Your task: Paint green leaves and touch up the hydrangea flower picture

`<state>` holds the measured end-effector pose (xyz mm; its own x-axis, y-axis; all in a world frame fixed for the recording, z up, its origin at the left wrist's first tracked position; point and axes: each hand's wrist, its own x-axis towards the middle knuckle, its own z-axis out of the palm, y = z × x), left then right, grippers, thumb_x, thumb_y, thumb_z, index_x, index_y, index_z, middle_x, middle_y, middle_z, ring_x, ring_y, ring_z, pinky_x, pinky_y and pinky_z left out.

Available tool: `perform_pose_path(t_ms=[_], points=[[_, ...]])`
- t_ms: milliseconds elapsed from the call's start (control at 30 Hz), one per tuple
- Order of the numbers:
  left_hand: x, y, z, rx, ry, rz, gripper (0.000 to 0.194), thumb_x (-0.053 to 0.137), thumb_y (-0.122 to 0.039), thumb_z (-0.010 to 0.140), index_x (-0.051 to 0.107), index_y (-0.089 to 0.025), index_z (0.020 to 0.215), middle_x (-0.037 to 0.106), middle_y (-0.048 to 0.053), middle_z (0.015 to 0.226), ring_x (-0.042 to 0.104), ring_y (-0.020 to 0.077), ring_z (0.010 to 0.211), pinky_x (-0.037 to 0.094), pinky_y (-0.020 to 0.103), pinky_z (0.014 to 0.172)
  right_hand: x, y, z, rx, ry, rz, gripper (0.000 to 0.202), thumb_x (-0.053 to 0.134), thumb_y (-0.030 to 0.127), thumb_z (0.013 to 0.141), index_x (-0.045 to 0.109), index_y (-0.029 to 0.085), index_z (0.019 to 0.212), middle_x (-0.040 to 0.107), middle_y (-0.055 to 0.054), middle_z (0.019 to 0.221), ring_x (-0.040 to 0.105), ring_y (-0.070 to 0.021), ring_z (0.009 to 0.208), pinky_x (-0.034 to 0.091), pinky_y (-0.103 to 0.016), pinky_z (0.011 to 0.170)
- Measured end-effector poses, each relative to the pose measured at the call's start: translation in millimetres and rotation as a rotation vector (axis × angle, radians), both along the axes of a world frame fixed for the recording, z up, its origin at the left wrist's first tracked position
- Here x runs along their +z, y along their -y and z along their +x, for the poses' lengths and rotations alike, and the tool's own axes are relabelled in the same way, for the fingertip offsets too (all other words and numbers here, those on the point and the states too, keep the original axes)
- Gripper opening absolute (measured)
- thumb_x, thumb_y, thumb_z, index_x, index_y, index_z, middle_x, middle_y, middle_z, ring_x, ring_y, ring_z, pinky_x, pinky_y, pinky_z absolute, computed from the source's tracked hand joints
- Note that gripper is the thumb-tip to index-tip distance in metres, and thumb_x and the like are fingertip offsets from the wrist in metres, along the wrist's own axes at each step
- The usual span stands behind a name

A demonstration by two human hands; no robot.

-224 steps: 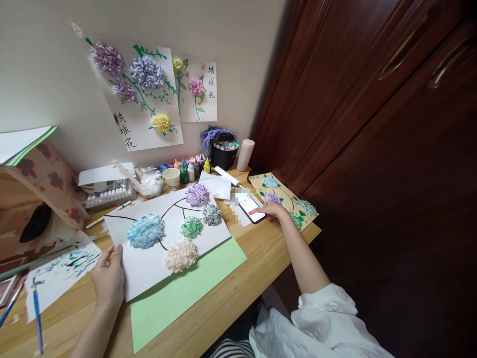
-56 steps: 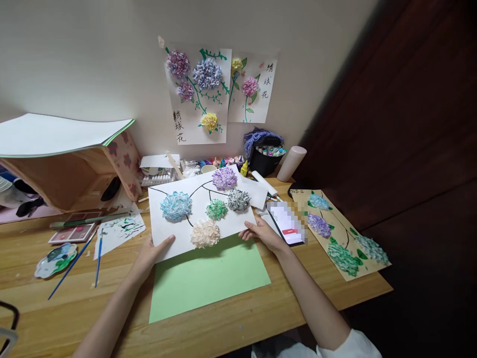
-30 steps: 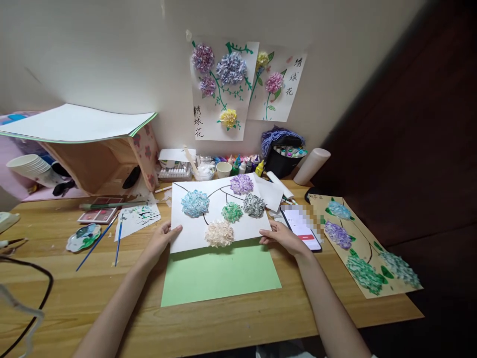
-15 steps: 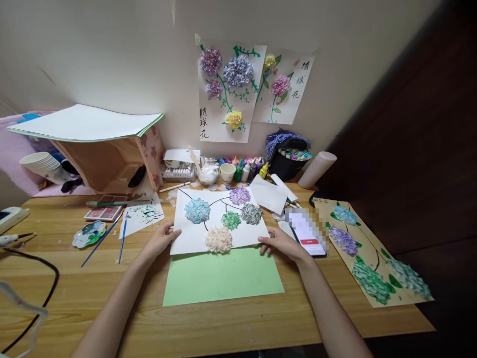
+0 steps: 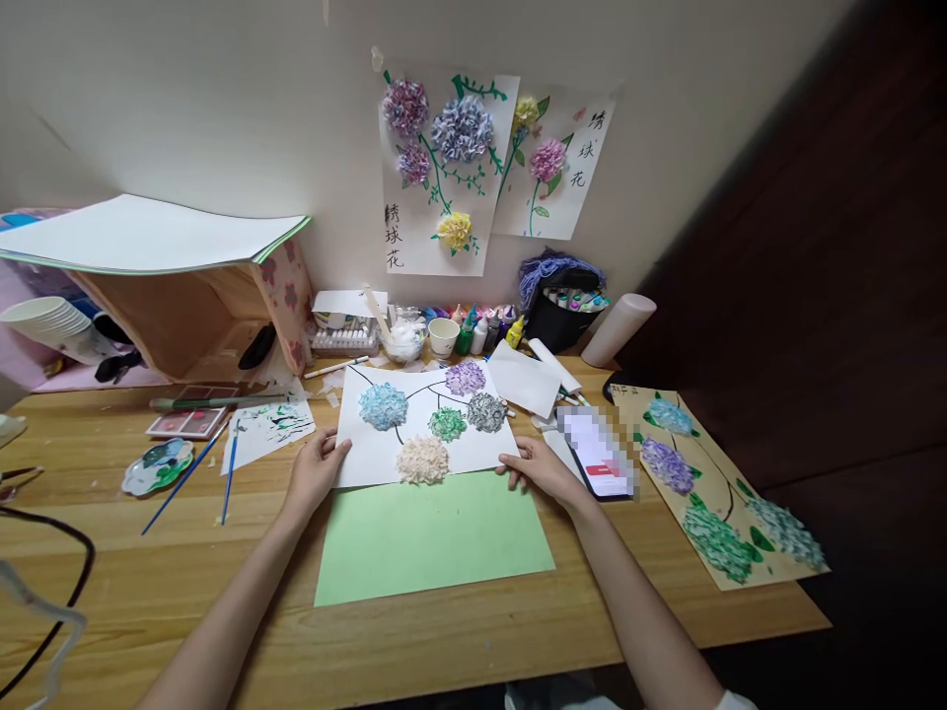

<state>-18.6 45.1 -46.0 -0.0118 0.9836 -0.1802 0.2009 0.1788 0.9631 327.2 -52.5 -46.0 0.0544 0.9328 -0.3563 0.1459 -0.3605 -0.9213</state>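
Observation:
Between my hands is a white sheet of paper [image 5: 370,461] with raised paper flowers in blue, purple, green, grey and cream, joined by thin dark painted stems. My left hand [image 5: 317,471] grips its left edge, thumb on top. At the lower right corner my right hand [image 5: 539,467] pinches the sheet, thumb above and fingers beneath. A light green sheet [image 5: 436,537] lies flat on the table, its far part hidden under the white sheet. The cream flower [image 5: 423,461] sits at the white sheet's near edge.
On the left lie a paint palette [image 5: 157,465], a blue brush [image 5: 231,473] and a paint-marked paper [image 5: 267,434]. A phone [image 5: 598,452] and a tan flower picture [image 5: 710,478] are to the right. Behind stand a paper cup [image 5: 444,338], paint bottles [image 5: 479,333] and a black pen holder [image 5: 566,320].
The view has shifted slightly, so everything sits a little further left and up. Both hands keep their hold on the white sheet, which stays over the green one's far part.

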Motion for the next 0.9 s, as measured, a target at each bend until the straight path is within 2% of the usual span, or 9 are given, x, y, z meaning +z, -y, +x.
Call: perform_pose_path(t_ms=[133,233,367,500,633,800,900], points=[[-0.3,-1.5,-1.5,0.009,-0.011,-0.005,0.037,0.069,-0.035,0.070,0.062,-0.015,0.101,0.074,0.008,0.087,0.069,0.0223,0.085,0.053,0.029,0.071,0.4,0.5,0.9,-0.013,0.049,-0.003,0.032,0.069,0.043,0.073,0.054,0.017,0.080,0.068,0.000,0.063,0.058,-0.0076,0.041,0.043,-0.017,0.037],[-0.6,-2.3,-3.8,0.009,-0.023,-0.001,0.041,0.063,-0.040,0.075,0.063,-0.015,0.107,0.072,0.005,0.080,0.068,0.0191,0.073,0.053,0.028,0.063,0.1,2.6,5.7,-0.028,0.114,-0.025,0.035,0.070,0.046,0.072,0.048,0.019,0.073,0.060,0.005,0.049,0.051,-0.0078,0.033,0.036,-0.017,0.031],[-1.5,-1.9,-7.2,0.032,-0.073,0.087,0.047,0.055,-0.048,0.080,0.061,-0.015,0.112,0.070,0.007,0.088,0.065,0.0181,0.072,0.052,0.029,0.063,0.7,7.9,15.7,-0.058,0.215,-0.043,0.035,0.065,0.051,0.075,0.047,0.021,0.072,0.055,0.007,0.044,0.044,-0.0074,0.028,0.029,-0.018,0.029],[-1.6,-0.4,-10.2,0.073,-0.194,0.207,0.033,0.052,-0.044,0.083,0.064,-0.017,0.099,0.069,0.010,0.099,0.064,0.0228,0.086,0.051,0.032,0.072,4.5,10.9,23.7,-0.123,0.349,-0.015,0.037,0.054,0.053,0.081,0.047,0.021,0.065,0.049,0.007,0.040,0.039,-0.0073,0.029,0.028,-0.020,0.033],[-0.3,3.0,-8.9,0.090,-0.296,0.305,0.025,0.047,-0.038,0.087,0.063,-0.019,0.089,0.068,0.012,0.097,0.063,0.0254,0.090,0.047,0.037,0.080,8.8,9.2,27.1,-0.168,0.462,0.054,0.043,0.042,0.055,0.086,0.049,0.021,0.061,0.045,0.005,0.041,0.043,-0.0109,0.038,0.033,-0.023,0.042],[14.8,11.9,-9.0,0.109,-0.398,0.441,0.021,0.044,-0.032,0.090,0.060,-0.021,0.083,0.067,0.008,0.091,0.062,0.0234,0.090,0.045,0.034,0.079,7.2,10.8,25.1,-0.297,0.666,0.334,0.047,0.040,0.059,0.086,0.047,0.022,0.057,0.049,0.001,0.049,0.045,-0.0145,0.049,0.036,-0.026,0.050],[31.3,14.5,-28.4,0.174,-0.467,0.513,0.019,0.045,-0.031,0.091,0.060,-0.022,0.085,0.066,0.007,0.089,0.061,0.0211,0.087,0.045,0.033,0.079,3.2,15.2,20.4,-0.325,0.699,0.412,0.044,0.043,0.058,0.084,0.049,0.022,0.059,0.055,-0.001,0.055,0.051,-0.0169,0.054,0.041,-0.029,0.056]])
